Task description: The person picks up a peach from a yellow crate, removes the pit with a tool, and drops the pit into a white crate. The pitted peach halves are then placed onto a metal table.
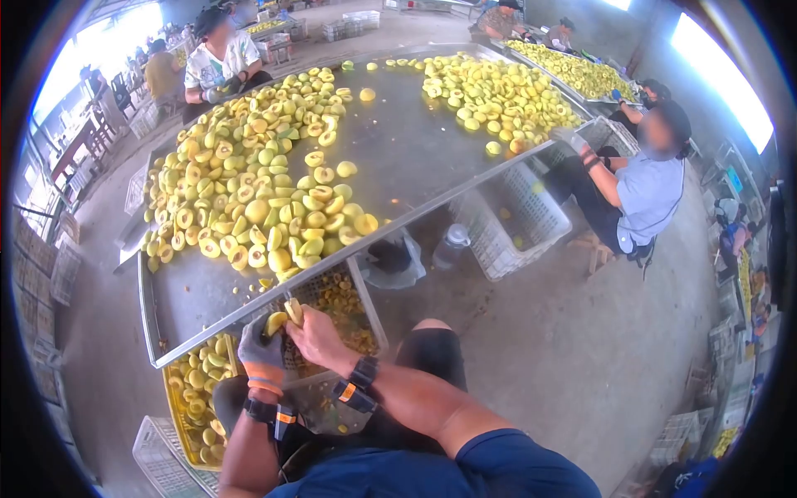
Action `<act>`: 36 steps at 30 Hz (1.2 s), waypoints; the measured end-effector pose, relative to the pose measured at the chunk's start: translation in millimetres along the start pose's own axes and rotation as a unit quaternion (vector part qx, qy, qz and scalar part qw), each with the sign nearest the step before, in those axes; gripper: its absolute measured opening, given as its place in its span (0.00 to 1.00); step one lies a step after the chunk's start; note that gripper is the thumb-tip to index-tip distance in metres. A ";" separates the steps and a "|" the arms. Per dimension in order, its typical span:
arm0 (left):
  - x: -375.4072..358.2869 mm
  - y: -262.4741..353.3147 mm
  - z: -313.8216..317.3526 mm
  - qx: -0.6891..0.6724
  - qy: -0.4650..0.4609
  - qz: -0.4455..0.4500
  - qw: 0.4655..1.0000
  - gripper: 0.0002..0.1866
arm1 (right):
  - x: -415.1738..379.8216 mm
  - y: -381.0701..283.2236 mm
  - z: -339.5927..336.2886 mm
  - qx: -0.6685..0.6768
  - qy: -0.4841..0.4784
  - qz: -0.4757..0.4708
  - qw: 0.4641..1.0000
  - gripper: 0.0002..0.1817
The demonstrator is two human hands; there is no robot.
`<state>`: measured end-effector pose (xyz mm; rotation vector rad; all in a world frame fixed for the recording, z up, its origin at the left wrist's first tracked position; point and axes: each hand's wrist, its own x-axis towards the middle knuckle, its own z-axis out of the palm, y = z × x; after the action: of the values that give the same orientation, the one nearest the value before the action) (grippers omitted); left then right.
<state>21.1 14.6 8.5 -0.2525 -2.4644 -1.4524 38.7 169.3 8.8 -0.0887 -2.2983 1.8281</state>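
Note:
In front of my lap, my left hand [261, 349], in a grey and orange glove, is closed around a yellow peach half [276, 323]. Right beside it, my bare right hand [319, 339] pinches a pale yellow piece [294, 311], which looks like a peach half seen edge-on. Both hands are close together, just over the near edge of the metal table [398, 158]. A large heap of halved yellow-green peaches [249, 195] lies on the table beyond them. Below my hands sits a crate of brown scraps [340, 307]. My right fingertips are partly hidden.
A yellow crate [173, 390] full of peach halves stands at my left, with a white crate [162, 456] below it. A white basket [506, 224], a bottle [452, 245] and a bag [392, 261] are under the table. People [652, 183] sit around the tables.

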 end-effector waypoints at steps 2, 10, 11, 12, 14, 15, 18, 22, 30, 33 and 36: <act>-1.6 -2.6 2.0 -0.006 0.007 0.004 1.000 0.17 | 0.6 6.5 4.4 0.057 -0.011 0.048 0.997 0.10; 16.0 28.5 -2.0 -0.046 -0.034 -0.144 0.988 0.20 | 9.1 9.1 -18.4 -0.105 -0.060 -0.232 0.965 0.11; 17.0 17.8 -3.1 -0.132 -0.024 -0.133 0.982 0.21 | 5.3 -4.8 -23.5 -0.055 -0.101 -0.087 0.990 0.11; 18.1 11.5 -3.0 -0.142 -0.009 -0.128 0.981 0.22 | 2.3 -18.2 -28.7 -0.011 -0.120 0.062 0.991 0.12; 19.6 7.7 -7.7 -0.193 -0.013 -0.149 0.970 0.23 | -4.4 -12.0 -26.9 -0.042 -0.141 0.057 0.987 0.16; 19.6 7.3 -9.5 -0.216 -0.017 -0.159 0.963 0.23 | -6.5 -15.1 -26.9 -0.061 -0.148 0.053 0.986 0.16; 14.8 5.3 -6.2 -0.235 -0.020 -0.168 0.957 0.22 | -9.9 -25.1 -27.8 -0.101 -0.158 0.050 0.981 0.16; 11.9 23.3 -6.5 -0.151 -0.014 -0.154 0.976 0.21 | -10.8 -19.5 -17.7 -0.141 -0.175 0.087 0.971 0.16; 8.8 10.6 -16.4 0.075 -0.010 -0.002 0.997 0.20 | -13.4 -11.5 -3.1 -0.116 -0.216 0.088 0.965 0.14; 3.4 12.0 -17.5 0.104 0.004 -0.002 0.995 0.22 | -12.9 -2.0 1.7 -0.110 -0.233 0.086 0.962 0.15; 2.8 15.3 -25.9 0.087 -0.019 0.016 0.996 0.22 | -16.2 1.4 0.7 0.033 -0.276 0.059 0.959 0.16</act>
<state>26.5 -0.7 34.1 -0.2855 -2.5866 -1.2209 54.2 166.3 5.3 0.3459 -2.6250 2.2094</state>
